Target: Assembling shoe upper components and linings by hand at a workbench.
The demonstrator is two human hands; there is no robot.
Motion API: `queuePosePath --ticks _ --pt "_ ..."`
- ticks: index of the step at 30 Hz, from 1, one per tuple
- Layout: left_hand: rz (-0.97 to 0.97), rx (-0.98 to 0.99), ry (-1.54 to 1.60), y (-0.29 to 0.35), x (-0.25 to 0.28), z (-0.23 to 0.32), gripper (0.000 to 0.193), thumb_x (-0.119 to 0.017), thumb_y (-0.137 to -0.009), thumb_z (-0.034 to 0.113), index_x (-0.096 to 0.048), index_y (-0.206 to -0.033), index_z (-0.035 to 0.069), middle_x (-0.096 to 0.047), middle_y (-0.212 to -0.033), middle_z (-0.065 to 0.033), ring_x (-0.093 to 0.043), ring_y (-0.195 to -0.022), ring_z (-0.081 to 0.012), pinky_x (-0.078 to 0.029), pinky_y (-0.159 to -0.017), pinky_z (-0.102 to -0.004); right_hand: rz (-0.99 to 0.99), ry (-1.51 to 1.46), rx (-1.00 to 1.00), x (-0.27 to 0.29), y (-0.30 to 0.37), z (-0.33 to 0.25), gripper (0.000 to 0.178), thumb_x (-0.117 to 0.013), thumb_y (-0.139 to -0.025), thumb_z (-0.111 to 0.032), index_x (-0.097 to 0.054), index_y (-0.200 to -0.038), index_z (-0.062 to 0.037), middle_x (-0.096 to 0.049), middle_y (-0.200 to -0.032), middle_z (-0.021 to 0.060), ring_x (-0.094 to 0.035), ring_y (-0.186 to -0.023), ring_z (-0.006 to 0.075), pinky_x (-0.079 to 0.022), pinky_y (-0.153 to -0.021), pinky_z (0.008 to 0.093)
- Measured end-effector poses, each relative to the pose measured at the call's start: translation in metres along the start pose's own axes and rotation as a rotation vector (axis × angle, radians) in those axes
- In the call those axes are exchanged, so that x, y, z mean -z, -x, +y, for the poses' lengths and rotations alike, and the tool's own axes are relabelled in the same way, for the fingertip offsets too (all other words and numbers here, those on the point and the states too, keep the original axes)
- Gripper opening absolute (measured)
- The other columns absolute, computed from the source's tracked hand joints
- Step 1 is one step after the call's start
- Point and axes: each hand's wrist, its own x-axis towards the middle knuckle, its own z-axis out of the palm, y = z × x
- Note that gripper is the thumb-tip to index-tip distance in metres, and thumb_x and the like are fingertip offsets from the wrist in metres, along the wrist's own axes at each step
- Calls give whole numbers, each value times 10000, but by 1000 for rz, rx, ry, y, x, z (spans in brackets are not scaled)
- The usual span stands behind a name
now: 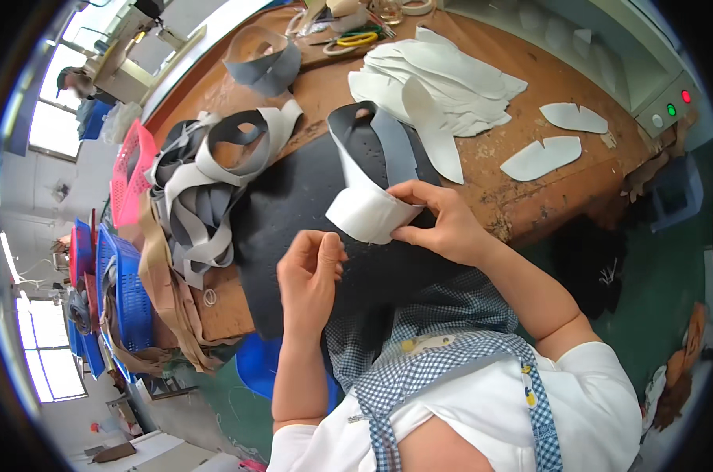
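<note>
My right hand (443, 220) pinches a curved white piece (364, 214) by its right end, thumb below and fingers above. The piece bends round in a loop, and a grey strip (394, 145) runs from behind it toward the far side. Just left of the piece, and apart from it, my left hand (309, 271) is closed, its fingers curled and the thumb pressed against them. Whatever may be inside that hand is hidden. Under both hands lies a black mat (293, 204) on the brown worktable (561, 200).
A pile of white cut pieces (451, 79) lies beyond the mat, with two notched pieces (541, 157) to its right. Grey and white bands (207, 173) heap up at left, beside a pink basket (130, 173) and blue basket (124, 291). Yellow-handled scissors (356, 41) lie far back.
</note>
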Motion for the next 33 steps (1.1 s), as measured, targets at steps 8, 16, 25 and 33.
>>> queuePosePath --ticks 8,16,25,33 --pt "-90 179 278 1 -38 -9 117 -704 -903 85 -615 -937 18 -620 -841 -10 -564 -741 -72 -442 -634 -209 -77 -410 -367 7 21 -4 244 -702 -912 -125 -615 -1109 -10 -655 -982 30 -598 -905 93 -493 -832 260" --pt "-134 -254 163 27 -64 1 279 -767 -802 -19 -637 -1049 -8 -715 -1020 -97 -679 -958 -167 -524 -846 -288 55 -341 -425 3 8 21 300 -565 -1017 -276 -643 -837 -48 -599 -731 -34 -533 -631 31 -430 -546 221" --pt "-306 -148 176 9 -50 -1 542 -774 -817 93 -541 -1298 6 -630 -1229 -112 -618 -1085 -193 -515 -887 -327 69 -521 -463 5 26 13 526 -447 -1045 -462 -659 -1088 17 -705 -943 69 -675 -796 93 -538 -695 231" --pt "-133 -427 -117 8 -46 -8 338 -742 -810 -22 -635 -1130 -13 -673 -1063 -120 -680 -891 -191 -558 -771 -291 -37 -518 -408 4 31 0 500 -420 -1065 -378 -572 -1273 50 -701 -1080 116 -668 -949 130 -527 -831 263"
